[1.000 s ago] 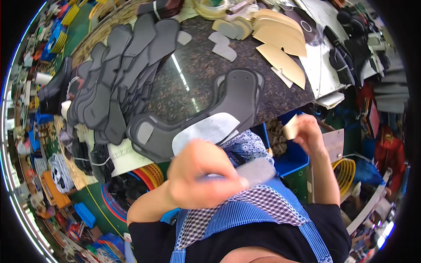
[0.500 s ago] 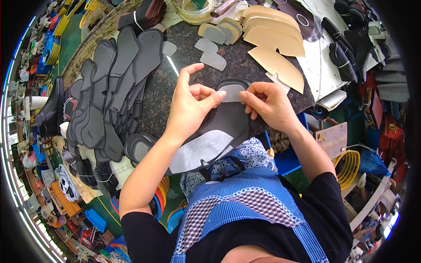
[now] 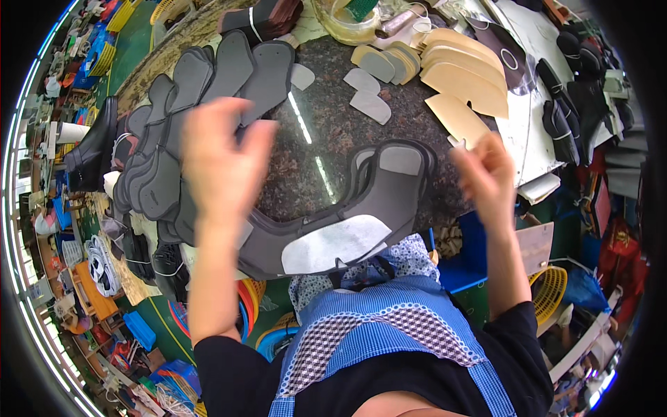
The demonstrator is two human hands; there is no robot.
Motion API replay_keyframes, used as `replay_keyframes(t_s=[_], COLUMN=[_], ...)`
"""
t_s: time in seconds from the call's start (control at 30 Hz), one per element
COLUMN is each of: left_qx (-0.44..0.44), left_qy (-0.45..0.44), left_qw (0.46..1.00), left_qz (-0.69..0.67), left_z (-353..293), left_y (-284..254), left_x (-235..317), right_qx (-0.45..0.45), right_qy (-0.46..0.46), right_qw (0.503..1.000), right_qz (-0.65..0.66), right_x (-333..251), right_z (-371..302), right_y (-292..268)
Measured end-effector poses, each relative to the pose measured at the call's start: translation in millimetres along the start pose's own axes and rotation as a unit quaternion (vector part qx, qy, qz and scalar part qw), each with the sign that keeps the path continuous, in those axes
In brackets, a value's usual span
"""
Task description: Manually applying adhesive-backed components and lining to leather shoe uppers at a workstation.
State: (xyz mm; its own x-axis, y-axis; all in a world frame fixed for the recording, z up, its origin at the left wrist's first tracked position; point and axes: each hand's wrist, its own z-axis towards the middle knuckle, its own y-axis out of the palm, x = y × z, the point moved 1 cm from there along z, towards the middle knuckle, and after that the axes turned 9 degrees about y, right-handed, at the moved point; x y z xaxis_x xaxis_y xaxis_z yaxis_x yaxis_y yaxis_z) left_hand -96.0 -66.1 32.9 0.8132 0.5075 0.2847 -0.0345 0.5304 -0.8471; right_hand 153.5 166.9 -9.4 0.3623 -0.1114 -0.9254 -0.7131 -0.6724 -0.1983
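In front of me lies a stack of curved dark grey shoe-upper pieces (image 3: 379, 201). A large whitish patch (image 3: 337, 243) covers its near middle, and a small light grey patch (image 3: 401, 160) sits on its right end. My left hand (image 3: 226, 160), blurred, is raised over a spread of dark grey pieces (image 3: 156, 177), thumb and fingers apart with nothing seen between them. My right hand (image 3: 490, 174) is beside the tan half-oval pieces (image 3: 455, 118), fingers curled and smeared by motion. Whether it holds anything I cannot make out. Loose grey patches (image 3: 370, 106) lie farther back.
A tub of pale paste (image 3: 344, 24) stands at the far edge. Tan pieces (image 3: 465, 69) fan out at the back right, near black boots (image 3: 590, 118). A blue bin (image 3: 462, 257) is at the table's right front. A tall black boot (image 3: 94, 153) stands far left.
Both hands have left the small light grey patch at the stack's right end. The left moved left over the dark pieces; the right moved right toward the tan ones. The view has shifted.
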Motion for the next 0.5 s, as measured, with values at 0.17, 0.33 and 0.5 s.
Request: replay_keyframes(t_s=[0.17,0.33,0.5], left_qx=[-0.074,-0.052,-0.116], left_qy=[-0.129,-0.015,-0.038], left_qw=[0.989,0.998,0.993], left_qz=[-0.021,0.02,0.0], left_z=[-43.2,-50.7,-52.9], left_y=[-43.5,-47.5,-58.2], left_x=[-143.3,-164.4,-159.4], right_qx=[0.177,0.049,0.07], right_qy=[-0.214,-0.141,-0.261], right_qw=[0.891,0.921,0.886], right_qz=[-0.361,-0.359,-0.377], right_x=[16.0,16.0,17.8], right_z=[30.2,48.0,41.7], right_y=[-53.3,-57.6,-50.6])
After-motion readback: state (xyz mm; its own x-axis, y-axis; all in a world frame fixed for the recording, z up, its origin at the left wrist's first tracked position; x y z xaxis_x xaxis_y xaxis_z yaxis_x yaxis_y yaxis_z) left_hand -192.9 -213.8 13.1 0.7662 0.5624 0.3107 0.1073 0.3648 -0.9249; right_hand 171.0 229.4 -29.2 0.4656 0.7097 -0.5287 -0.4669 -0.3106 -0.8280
